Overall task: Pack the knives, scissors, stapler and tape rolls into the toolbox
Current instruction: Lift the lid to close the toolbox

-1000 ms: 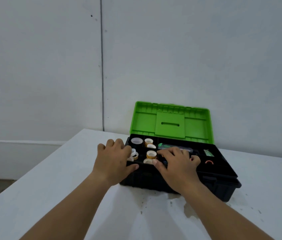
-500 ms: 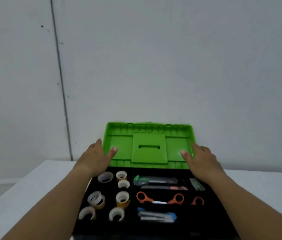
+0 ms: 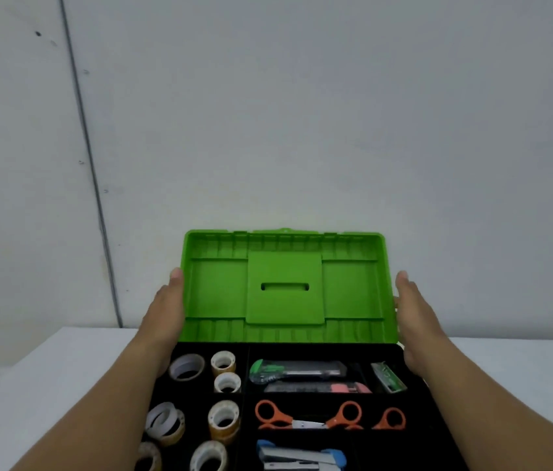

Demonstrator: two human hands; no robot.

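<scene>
The black toolbox point(image 3: 247, 396) stands open in front of me, its green lid point(image 3: 283, 287) upright at the back. My left hand point(image 3: 166, 314) grips the lid's left edge and my right hand point(image 3: 416, 317) presses its right edge. Several tape rolls point(image 3: 224, 419) fill the left compartments. A green utility knife point(image 3: 297, 368) and a pink one point(image 3: 319, 388) lie at the upper middle. Orange scissors point(image 3: 305, 418) rest below them, with another orange handle point(image 3: 391, 419) to the right. A blue and grey stapler point(image 3: 298, 457) lies at the bottom. A small green staple box point(image 3: 388, 377) sits at upper right.
The toolbox rests on a white table point(image 3: 47, 385) that meets a plain grey wall point(image 3: 302, 113) just behind the lid. The table's left edge point(image 3: 6, 375) drops off near my left arm.
My hands left the tray inside the box and moved up and outward to the lid's two side edges. The view shifted closer over the toolbox.
</scene>
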